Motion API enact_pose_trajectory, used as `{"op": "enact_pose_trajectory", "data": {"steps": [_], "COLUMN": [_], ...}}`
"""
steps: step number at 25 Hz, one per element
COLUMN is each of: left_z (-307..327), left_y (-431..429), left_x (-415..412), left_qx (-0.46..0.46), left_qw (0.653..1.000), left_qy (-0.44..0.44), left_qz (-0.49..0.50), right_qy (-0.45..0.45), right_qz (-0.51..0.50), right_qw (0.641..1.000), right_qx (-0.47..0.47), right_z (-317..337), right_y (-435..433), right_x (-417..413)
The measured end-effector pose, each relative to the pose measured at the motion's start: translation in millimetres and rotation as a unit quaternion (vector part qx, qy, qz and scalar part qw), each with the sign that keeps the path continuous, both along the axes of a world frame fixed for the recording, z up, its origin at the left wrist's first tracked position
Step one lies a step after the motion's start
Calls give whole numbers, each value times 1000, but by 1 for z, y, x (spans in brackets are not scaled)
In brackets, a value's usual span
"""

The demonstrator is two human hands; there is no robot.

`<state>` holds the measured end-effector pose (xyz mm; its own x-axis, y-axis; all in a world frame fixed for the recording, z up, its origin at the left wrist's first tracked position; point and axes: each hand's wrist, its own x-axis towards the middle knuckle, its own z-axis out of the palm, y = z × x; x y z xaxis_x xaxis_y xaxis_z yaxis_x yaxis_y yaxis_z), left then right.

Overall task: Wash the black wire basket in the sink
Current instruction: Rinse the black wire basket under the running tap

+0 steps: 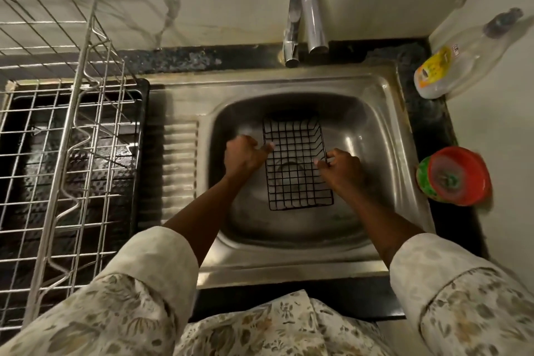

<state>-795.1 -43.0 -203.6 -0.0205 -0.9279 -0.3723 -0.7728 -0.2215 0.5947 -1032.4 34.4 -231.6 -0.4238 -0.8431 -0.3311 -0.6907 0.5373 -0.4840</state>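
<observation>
Black wire basket point(294, 165) inside the steel sink point(289, 84), over its drain. Your left hand point(244, 154) grips the left rim, thumb over the wire; your right hand point(342, 166) pinches the right rim. Behind the sink: chrome faucet point(306, 14), pale wall. Left of the sink: wire dish rack point(66, 124). Right of the sink, on the dark desk point(433, 124): clear bottle point(450, 66), red-lidded tub point(456, 176).

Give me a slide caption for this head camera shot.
The left hand and right hand hold the black wire basket by its long sides inside the steel sink.
</observation>
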Motion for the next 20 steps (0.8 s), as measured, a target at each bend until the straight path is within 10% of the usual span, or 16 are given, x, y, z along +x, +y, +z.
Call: {"op": "enact_pose_trajectory", "data": {"steps": [12, 20], "left_z": [106, 77], "left_y": [-107, -121], "left_x": [-79, -77], "left_qx": [-238, -34], "left_qw": [962, 917], "left_qy": [130, 312], "left_qz": [15, 246], "right_qy": [-9, -18], "right_qz": [-48, -32], "right_qw": [997, 997], "right_qx": [-67, -68], "right_z": [10, 10], "right_y": [-32, -40], "right_x": [6, 7]}}
